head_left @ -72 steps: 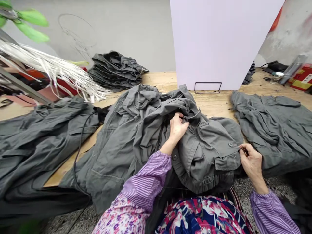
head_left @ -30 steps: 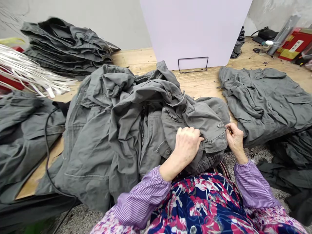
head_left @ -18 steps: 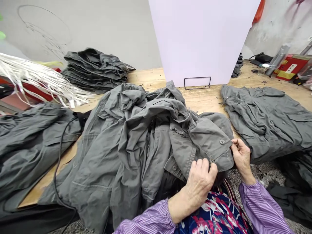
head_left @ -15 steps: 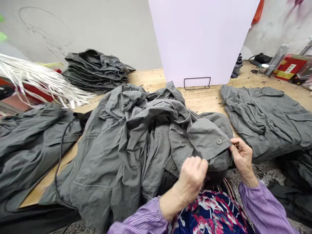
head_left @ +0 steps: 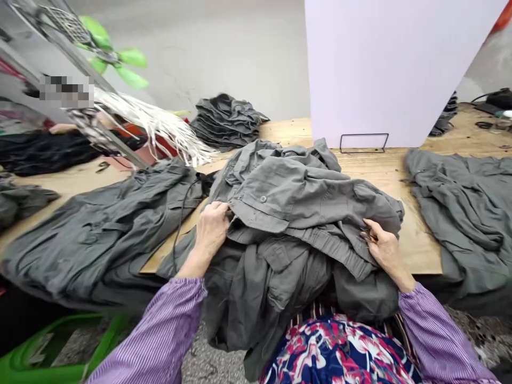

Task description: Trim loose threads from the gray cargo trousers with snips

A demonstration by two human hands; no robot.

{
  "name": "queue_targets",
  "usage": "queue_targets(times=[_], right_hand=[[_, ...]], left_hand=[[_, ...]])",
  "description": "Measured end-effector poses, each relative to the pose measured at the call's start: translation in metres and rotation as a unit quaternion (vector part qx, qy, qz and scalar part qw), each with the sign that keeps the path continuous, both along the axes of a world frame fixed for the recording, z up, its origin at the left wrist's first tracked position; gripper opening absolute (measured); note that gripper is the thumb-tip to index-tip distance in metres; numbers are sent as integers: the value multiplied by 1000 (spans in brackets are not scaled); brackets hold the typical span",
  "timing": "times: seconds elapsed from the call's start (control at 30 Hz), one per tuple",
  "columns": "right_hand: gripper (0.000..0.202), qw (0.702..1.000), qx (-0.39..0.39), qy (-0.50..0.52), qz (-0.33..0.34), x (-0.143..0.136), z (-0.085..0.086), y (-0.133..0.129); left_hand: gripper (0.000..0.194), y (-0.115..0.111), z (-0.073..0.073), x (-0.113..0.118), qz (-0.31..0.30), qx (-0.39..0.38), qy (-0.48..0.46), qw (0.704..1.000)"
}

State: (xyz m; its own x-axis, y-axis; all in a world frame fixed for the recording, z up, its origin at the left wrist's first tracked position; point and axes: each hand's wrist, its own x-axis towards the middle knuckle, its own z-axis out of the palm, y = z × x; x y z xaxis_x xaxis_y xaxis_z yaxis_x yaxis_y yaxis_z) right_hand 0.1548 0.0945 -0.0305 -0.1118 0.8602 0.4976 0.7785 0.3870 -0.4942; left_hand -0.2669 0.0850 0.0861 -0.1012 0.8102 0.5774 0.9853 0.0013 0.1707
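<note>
- While a crumpled grey woven-cloth garment (head_left: 312,186) is spread across the middle of a pale wooden bench (head_left: 420,240), its lower folds are left hanging over the front edge, towards the wearer's floral-print clothing (head_left: 336,352).
- A corner of the garment is clamped in the left hand (head_left: 211,226), thumb and fingertips together, near a flap with a round dark button (head_left: 263,199); by this grip the flap seems to be held out flat, so that its stitched edge can be seen.
- The right hand (head_left: 386,252) is curled at the garment's other side, its fingers drawn together around a small brass-coloured object (head_left: 372,238). What this is cannot be told, as it is mostly hidden.
- Purple striped sleeves (head_left: 172,314) are gathered at the wrists, probably so that loose fabric is held off the work.
- Similar grey garments are laid to the left (head_left: 108,234) and right (head_left: 472,208), presumably within reach.
- Farther back, a folded dark grey cloth stack (head_left: 226,122) is set near a bundle of white strips (head_left: 168,128), perhaps for storage.
- A tall pale lilac board (head_left: 380,64) is stood upright, a thin black wire frame (head_left: 364,135) at its foot.
</note>
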Motion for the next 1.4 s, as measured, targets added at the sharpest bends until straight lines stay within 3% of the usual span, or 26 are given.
queue_targets(times=[0.13,0.23,0.3,0.4,0.6,0.77,0.9,1.03,1.17,1.3,1.4], right_hand=[[27,993,94,51,48,-5,25,-22],[43,987,97,-17,123,-22,38,-49],[46,980,74,-107,149,-33,38,-64],[42,973,61,-181,130,-39,29,-71],[42,978,30,-160,134,-30,27,-61],[20,965,0,-145,220,-36,44,-51],[11,952,-3,-63,301,-62,66,-36],[21,959,47,-13,278,-100,96,-17],[39,966,47,-19,253,-133,117,-2],[26,969,86,-76,219,-157,126,13],[16,959,127,-160,196,-169,132,22]], left_hand=[[14,-28,-4,18,36,110,-13,993],[24,-41,-5,34,-21,124,-15,992],[32,-45,-9,41,-49,99,-5,994],[29,-48,-18,48,-42,105,13,994],[22,-45,-29,61,-47,225,79,970],[19,-43,-29,66,-45,211,124,969],[19,-49,-25,71,-67,169,34,983],[17,-42,-6,81,-10,169,-58,984],[15,-11,14,90,5,83,-63,994],[6,17,14,90,-8,-9,-82,997],[15,23,9,84,-34,10,-179,983]])
